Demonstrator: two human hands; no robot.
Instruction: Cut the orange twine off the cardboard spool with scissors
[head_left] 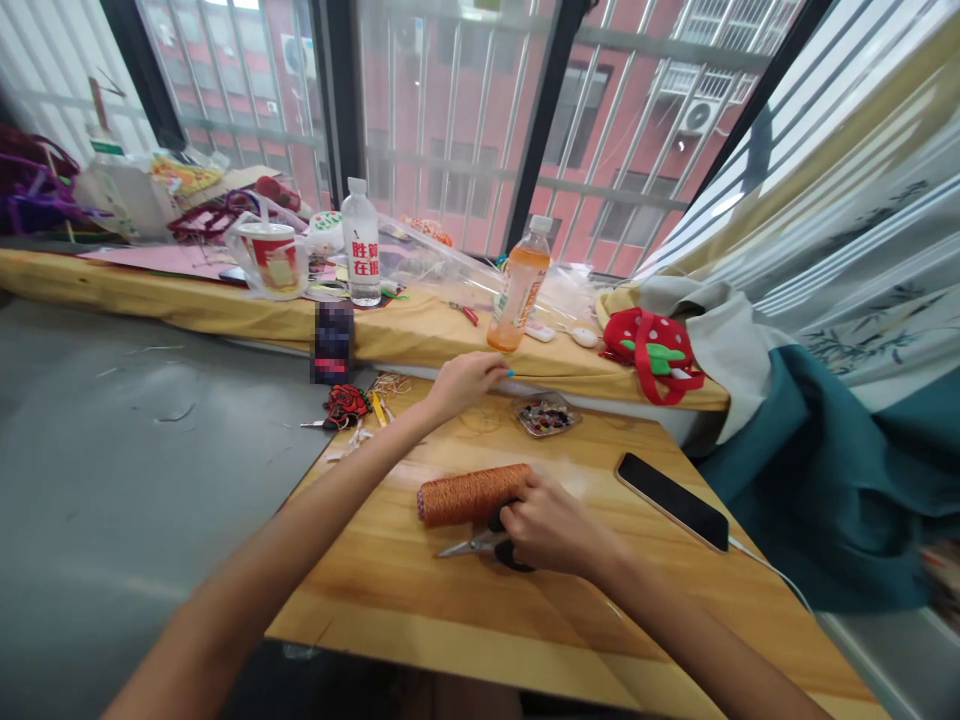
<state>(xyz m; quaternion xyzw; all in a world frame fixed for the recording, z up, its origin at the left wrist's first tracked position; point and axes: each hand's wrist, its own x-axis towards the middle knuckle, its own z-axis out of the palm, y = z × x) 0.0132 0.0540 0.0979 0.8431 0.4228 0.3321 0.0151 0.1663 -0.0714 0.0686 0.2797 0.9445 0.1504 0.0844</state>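
My left hand (466,385) reaches out over the far edge of the wooden table (600,620), its fingers pinched together. A tiny blue spot shows at its fingertips; whether that is a held thing, I cannot tell. Black-handled scissors (474,545) are in my right hand (551,525), low over the table, blades pointing left. Just behind them lies a spool of orange-brown thread (469,493), and the right index finger is at its right end. Faint loops of thread (484,418) lie below the left hand. A clear box of beads (547,414) sits to their right.
A phone (671,500) with a white cable lies at right. Near the left edge are a red and black beaded piece (346,405) and a yellow tool (379,408). The cloth-covered ledge (427,320) carries a water bottle (361,245), an orange drink bottle (520,290) and a red pouch (649,345).
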